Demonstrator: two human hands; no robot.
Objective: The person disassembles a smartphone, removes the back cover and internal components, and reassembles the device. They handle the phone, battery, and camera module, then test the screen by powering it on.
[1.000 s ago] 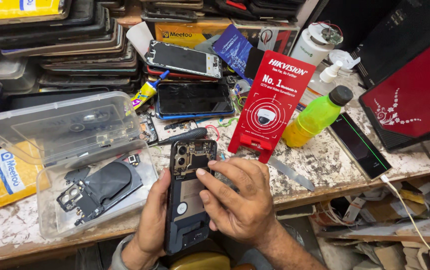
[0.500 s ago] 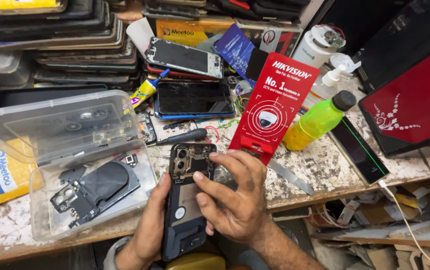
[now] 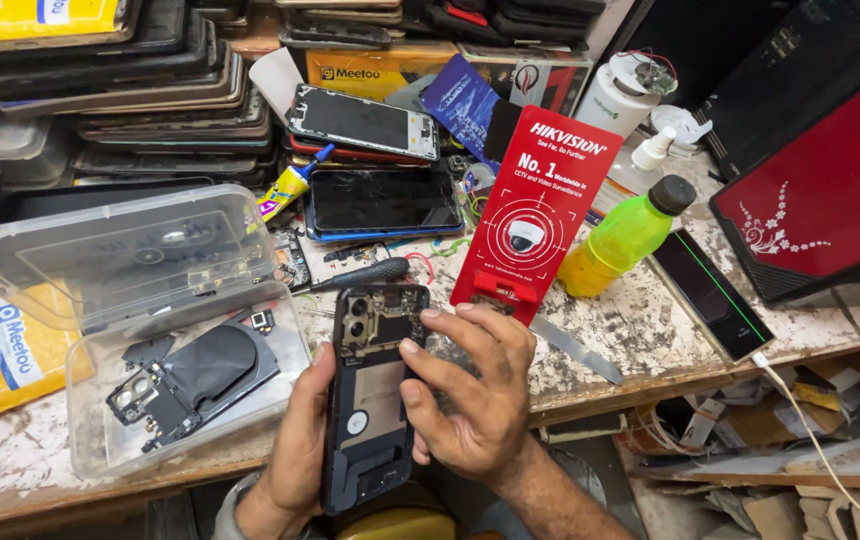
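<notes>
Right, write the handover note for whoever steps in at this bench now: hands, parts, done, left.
Left hand cradles the opened phone from beneath, back cover off, innards facing up.
Right hand rests on the phone's right edge, fingertips on the board area below the camera module.
Clear plastic box to the left, lid up, holds the removed black coil piece and small parts.
Screwdriver lies on the bench above the phone.
Done: phone opened, parts boxed.
Left: the main board is not yet out.

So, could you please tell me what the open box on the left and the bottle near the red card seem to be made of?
The open box looks like clear, slightly cloudy plastic: the dark parts inside show through its walls. The bottle seems to be translucent yellow-green plastic with a matte black cap; light glows through its body.
</notes>
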